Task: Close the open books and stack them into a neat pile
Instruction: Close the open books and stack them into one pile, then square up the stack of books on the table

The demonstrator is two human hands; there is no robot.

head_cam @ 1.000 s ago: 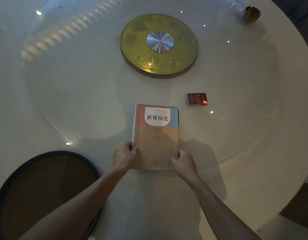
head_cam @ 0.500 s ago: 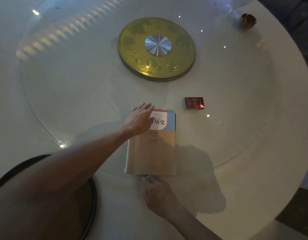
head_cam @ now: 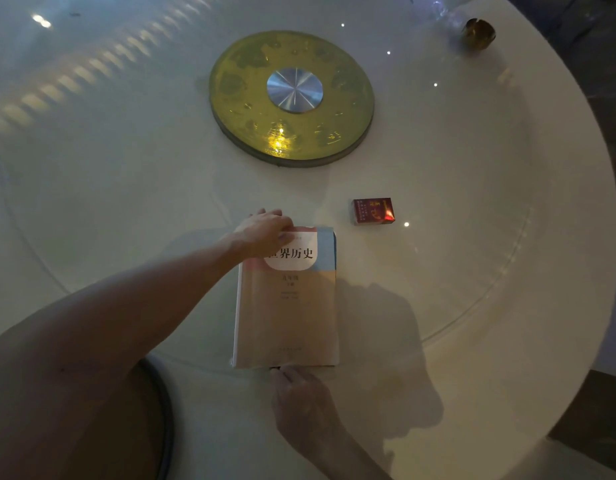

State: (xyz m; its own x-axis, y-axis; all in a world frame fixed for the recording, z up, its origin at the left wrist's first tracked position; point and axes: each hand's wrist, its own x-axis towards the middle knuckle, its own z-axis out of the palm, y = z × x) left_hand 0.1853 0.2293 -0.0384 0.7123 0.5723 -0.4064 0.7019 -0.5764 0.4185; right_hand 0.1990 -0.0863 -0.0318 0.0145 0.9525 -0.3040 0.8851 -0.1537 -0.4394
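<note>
A closed book (head_cam: 289,317) with a pink, blue and tan cover and black Chinese characters lies flat on the white round table (head_cam: 528,358), in front of me. White page edges show thick along its left side; I cannot tell whether other books lie under it. My left hand (head_cam: 265,232) reaches across and covers the book's far left corner, fingers curled over the far edge. My right hand (head_cam: 303,400) is curled, with its fingertips pressed against the middle of the near edge.
A small red box (head_cam: 373,211) lies just beyond the book's far right corner. A gold disc (head_cam: 344,95) with a metal hub marks the middle of the glass turntable (head_cam: 500,271). A brass cup (head_cam: 477,32) stands far right. A dark round seat (head_cam: 162,427) is near left.
Both hands held the book's near corners a second ago. My left hand then reached to the far left corner and curled over it; my right hand slid to the middle of the near edge.
</note>
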